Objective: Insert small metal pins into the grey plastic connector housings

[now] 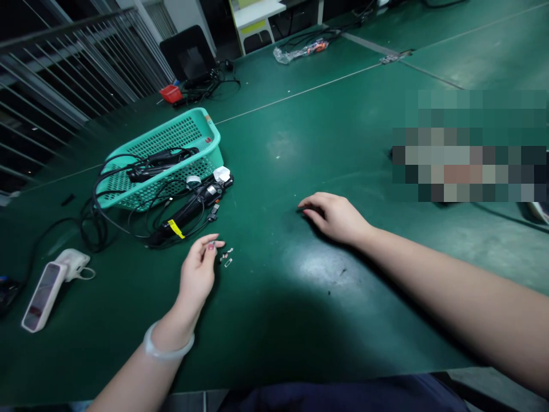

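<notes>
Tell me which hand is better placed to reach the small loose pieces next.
Left, most likely: the left hand is close beside the small pieces, while the right hand is well away from them.

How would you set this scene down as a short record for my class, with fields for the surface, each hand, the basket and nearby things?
Surface: green table
Left hand: fingertips beside small bits; pale bracelet at the wrist
Right hand: fingers curled; whether it holds anything is unclear
Basket: turquoise, with black cables inside
Beside basket: black device with a yellow tag
Far right: pixelated, unreadable
</notes>
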The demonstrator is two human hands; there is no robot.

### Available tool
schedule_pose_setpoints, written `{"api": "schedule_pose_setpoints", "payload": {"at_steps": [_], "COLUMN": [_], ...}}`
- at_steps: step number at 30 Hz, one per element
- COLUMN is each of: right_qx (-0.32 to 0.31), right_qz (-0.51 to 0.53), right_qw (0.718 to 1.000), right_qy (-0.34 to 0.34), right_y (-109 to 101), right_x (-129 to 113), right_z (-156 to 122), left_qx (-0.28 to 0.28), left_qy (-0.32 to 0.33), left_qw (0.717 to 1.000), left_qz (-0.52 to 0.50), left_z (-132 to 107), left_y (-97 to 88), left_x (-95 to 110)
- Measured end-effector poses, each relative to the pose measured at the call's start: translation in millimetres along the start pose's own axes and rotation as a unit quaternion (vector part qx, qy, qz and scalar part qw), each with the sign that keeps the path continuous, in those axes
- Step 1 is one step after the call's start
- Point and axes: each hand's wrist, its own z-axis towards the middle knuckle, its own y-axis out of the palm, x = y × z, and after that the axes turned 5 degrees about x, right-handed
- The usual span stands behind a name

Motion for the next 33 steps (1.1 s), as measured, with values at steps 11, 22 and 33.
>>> {"api": "schedule_pose_setpoints", "payload": {"at_steps": [11,22,33], "right_qx": [0.026,0.011,0.010], "right_qz": [0.002,-0.020,0.155], "right_qw": [1.000,0.999,0.970], "right_qy": [0.013,0.027,0.185], "right_y": [-1,-3,-9], "right_x": [6,13,10], "right_z": [-1,1,2], "left_qx": [-0.125,-0.122,-0.176], "left_qy": [-0.053,-0.126,-0.120], "left_qw": [0.928,0.892,0.876], "left_qz": [-0.348,-0.416,-0.433], "left_z": [14,2,8], "left_y": [131.8,123.9,132.7], "left_x": [89,89,78]}}
